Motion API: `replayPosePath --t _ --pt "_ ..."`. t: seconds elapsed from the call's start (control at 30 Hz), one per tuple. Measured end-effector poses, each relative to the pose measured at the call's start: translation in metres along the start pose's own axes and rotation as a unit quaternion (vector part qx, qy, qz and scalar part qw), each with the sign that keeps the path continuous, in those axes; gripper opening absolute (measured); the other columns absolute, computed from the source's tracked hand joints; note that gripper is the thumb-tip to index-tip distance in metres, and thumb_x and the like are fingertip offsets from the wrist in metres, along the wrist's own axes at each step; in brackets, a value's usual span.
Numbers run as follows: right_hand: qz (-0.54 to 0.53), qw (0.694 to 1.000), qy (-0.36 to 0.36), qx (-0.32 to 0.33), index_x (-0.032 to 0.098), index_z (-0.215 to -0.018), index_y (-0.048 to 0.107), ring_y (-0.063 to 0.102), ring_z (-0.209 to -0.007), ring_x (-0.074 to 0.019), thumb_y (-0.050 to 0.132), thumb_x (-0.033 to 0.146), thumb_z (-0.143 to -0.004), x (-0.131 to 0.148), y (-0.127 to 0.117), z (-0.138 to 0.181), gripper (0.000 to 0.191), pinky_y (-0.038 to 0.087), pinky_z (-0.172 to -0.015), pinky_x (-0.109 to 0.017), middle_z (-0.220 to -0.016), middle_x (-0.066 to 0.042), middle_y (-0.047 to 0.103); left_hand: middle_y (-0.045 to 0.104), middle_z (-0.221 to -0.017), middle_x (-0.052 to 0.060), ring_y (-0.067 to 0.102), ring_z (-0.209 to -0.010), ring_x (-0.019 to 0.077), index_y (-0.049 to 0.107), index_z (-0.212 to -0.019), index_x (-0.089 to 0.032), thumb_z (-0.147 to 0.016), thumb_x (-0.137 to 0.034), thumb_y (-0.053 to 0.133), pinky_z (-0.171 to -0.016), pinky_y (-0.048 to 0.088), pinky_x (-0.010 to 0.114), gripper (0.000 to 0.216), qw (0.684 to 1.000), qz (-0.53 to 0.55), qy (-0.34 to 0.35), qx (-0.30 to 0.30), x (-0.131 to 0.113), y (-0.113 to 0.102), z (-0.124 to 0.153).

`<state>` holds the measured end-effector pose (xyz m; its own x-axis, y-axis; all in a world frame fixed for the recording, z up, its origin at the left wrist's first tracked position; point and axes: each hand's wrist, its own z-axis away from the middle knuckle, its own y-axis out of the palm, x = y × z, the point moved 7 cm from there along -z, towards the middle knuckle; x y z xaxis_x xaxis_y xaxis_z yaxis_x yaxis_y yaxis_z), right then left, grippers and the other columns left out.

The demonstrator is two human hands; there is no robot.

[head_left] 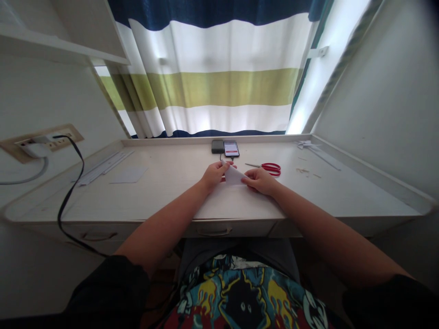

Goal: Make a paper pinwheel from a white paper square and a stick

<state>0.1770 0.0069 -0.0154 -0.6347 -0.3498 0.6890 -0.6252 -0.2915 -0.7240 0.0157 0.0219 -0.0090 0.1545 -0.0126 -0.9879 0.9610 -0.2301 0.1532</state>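
Observation:
Between my two hands is a folded sheet of white paper (233, 176), roughly triangular, held just above the desk near its middle. My left hand (215, 175) pinches its upper left corner, thumb on the near face. At the lower right edge, the fingers of my right hand (259, 181) are closed on the paper. Red-handled scissors (270, 168) lie just beyond my right hand, blades pointing left. A phone (231, 149) with a lit screen rests behind the paper, beside a dark box-shaped device (217, 146).
Paper strips (103, 167) and a flat white sheet (129, 174) lie on the desk's left. At the right are a folded paper piece (306, 144), a long strip (325, 157) and small scraps (302, 170). A black cable (64, 196) hangs from the wall socket (61, 140) across the left front edge.

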Motion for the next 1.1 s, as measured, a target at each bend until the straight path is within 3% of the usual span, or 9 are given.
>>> replayPosePath --t 0.2,0.4,0.53,0.73,1.1 --pt "-0.007 0.999 -0.024 -0.026 0.013 -0.094 0.061 0.054 -0.057 -0.0091 0.055 0.039 -0.092 0.009 -0.005 0.002 0.027 0.046 -0.054 -0.024 -0.073 0.002 0.059 0.067 -0.116 0.013 0.064 -0.093 0.0206 0.064 -0.106 -0.017 -0.083 -0.035 0.062 -0.08 0.052 0.037 0.03 1.0 0.003 0.0 0.0 0.001 -0.002 0.0" --pt "-0.022 0.997 -0.052 -0.061 0.018 -0.111 0.057 0.056 -0.059 -0.0141 0.071 0.041 -0.073 0.016 -0.009 0.004 0.046 0.04 -0.054 -0.025 -0.071 0.001 0.065 0.067 -0.115 0.012 0.064 -0.093 0.0209 0.064 -0.106 -0.017 -0.083 -0.035 0.062 -0.079 0.053 0.037 0.029 1.0 0.008 0.005 -0.008 -0.001 -0.004 0.001" --pt "-0.019 0.995 -0.063 -0.076 0.017 -0.105 0.061 0.057 -0.062 -0.0148 0.064 0.041 -0.079 0.018 -0.01 0.005 0.036 0.041 -0.057 -0.026 -0.075 -0.001 0.066 0.067 -0.114 0.012 0.064 -0.094 0.0209 0.064 -0.105 -0.017 -0.083 -0.034 0.062 -0.079 0.053 0.037 0.028 1.0 0.011 0.005 -0.011 -0.001 -0.005 0.001" --pt "-0.01 0.998 -0.055 -0.042 0.014 -0.096 0.062 0.051 -0.049 -0.0088 0.05 0.044 -0.093 0.018 -0.005 0.006 0.033 0.043 -0.051 -0.024 -0.061 0.004 0.056 0.067 -0.115 0.014 0.063 -0.093 0.0203 0.064 -0.106 -0.016 -0.082 -0.03 0.061 -0.076 0.052 0.034 0.028 1.0 0.013 0.001 -0.01 0.001 -0.006 0.0" --pt "0.043 0.998 -0.023 -0.027 0.012 -0.09 0.061 0.057 -0.059 -0.0099 0.051 0.041 -0.094 0.015 -0.002 0.004 0.031 0.049 -0.057 -0.025 -0.073 0.002 0.06 0.067 -0.114 0.014 0.064 -0.09 0.0217 0.066 -0.098 -0.016 -0.082 -0.037 0.061 -0.073 0.054 0.036 0.026 1.0 0.021 -0.007 -0.015 0.002 -0.006 0.001"
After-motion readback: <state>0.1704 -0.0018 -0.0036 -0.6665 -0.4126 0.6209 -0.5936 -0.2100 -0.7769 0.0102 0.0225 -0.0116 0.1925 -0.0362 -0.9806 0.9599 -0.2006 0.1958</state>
